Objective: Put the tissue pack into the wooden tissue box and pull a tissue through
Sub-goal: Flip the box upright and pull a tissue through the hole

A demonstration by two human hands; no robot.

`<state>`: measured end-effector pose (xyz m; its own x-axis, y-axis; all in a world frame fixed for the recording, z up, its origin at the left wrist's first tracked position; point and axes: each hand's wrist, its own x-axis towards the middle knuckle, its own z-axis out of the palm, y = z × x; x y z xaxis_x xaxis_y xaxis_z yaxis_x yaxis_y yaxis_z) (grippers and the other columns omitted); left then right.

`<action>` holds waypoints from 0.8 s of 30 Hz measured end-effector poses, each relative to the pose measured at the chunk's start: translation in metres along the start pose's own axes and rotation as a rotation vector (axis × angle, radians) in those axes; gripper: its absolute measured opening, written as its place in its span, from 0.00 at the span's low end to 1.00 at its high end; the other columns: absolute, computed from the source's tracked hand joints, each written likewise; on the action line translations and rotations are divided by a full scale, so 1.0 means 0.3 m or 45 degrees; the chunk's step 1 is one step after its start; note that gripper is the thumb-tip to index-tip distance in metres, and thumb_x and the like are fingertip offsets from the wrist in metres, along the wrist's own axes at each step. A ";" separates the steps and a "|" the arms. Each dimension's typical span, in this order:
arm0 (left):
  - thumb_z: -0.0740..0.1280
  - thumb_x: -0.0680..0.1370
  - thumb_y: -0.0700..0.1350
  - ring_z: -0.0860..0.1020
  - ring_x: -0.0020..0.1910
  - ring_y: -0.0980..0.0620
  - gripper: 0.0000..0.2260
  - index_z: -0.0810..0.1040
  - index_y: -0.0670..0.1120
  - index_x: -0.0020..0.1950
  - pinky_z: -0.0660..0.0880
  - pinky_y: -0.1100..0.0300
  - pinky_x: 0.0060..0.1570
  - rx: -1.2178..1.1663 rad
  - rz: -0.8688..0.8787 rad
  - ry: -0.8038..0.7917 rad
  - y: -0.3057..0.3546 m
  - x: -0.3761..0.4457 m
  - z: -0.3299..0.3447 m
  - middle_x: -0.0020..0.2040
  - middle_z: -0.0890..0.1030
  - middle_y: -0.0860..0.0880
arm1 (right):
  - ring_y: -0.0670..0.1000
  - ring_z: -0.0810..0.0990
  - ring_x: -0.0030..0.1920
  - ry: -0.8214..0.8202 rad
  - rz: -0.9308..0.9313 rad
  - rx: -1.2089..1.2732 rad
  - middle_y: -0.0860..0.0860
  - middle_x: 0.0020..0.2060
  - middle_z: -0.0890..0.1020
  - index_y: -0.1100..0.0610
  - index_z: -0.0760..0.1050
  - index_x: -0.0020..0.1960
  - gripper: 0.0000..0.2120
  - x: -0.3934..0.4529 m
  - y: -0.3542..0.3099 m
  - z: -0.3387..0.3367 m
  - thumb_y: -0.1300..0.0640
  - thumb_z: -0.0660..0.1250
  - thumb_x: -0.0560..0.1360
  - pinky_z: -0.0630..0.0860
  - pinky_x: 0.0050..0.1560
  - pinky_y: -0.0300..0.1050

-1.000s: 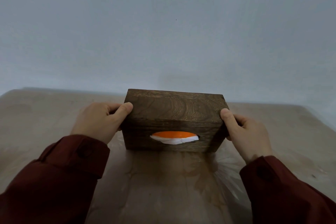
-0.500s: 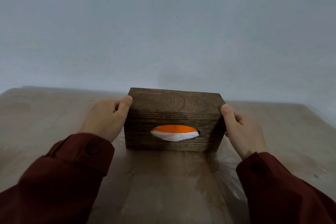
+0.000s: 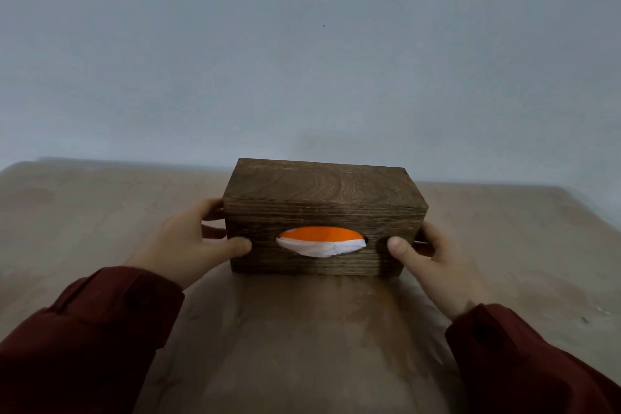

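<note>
The wooden tissue box (image 3: 322, 218) sits at frame centre on the table (image 3: 302, 346), gripped between the left hand (image 3: 188, 245) and right hand (image 3: 433, 262), thumbs on its slotted near face. Through the oval slot (image 3: 321, 241), the orange tissue pack (image 3: 319, 232) and white tissue (image 3: 322, 249) show.

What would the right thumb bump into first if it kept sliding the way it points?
Probably the white tissue poking from the slot in the wooden box; the right hand has its thumb pointing along the front face toward it.

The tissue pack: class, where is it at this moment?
In the head view, the tissue pack sits inside the wooden tissue box at the table's centre, showing orange and white through the oval slot facing the camera, between the left hand and right hand.
</note>
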<state>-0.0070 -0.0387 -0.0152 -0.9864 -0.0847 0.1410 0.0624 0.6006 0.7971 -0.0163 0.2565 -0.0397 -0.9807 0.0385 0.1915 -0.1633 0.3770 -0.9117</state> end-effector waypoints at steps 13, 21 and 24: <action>0.69 0.69 0.34 0.74 0.50 0.51 0.24 0.69 0.44 0.63 0.71 0.63 0.44 -0.014 -0.110 0.052 -0.062 -0.008 0.087 0.59 0.76 0.45 | 0.32 0.72 0.44 0.058 0.058 -0.233 0.37 0.44 0.77 0.48 0.74 0.59 0.16 0.016 0.096 0.016 0.59 0.67 0.73 0.65 0.38 0.28; 0.68 0.70 0.35 0.77 0.52 0.45 0.16 0.74 0.44 0.57 0.72 0.47 0.57 0.068 -0.068 0.057 -0.060 -0.007 0.084 0.54 0.79 0.44 | 0.33 0.73 0.45 0.092 0.066 -0.248 0.32 0.42 0.76 0.45 0.75 0.57 0.15 0.015 0.106 0.023 0.58 0.66 0.73 0.66 0.39 0.31; 0.68 0.71 0.35 0.78 0.50 0.46 0.15 0.75 0.44 0.56 0.71 0.52 0.55 0.073 -0.048 0.060 -0.058 -0.007 0.077 0.52 0.80 0.45 | 0.34 0.74 0.45 0.102 0.068 -0.233 0.33 0.42 0.76 0.46 0.75 0.58 0.14 0.012 0.099 0.022 0.58 0.65 0.74 0.66 0.39 0.31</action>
<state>-0.0097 -0.0305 -0.0428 -0.9795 -0.1446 0.1401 0.0153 0.6405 0.7678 -0.0255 0.2618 -0.0685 -0.9746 0.1338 0.1795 -0.0816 0.5342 -0.8414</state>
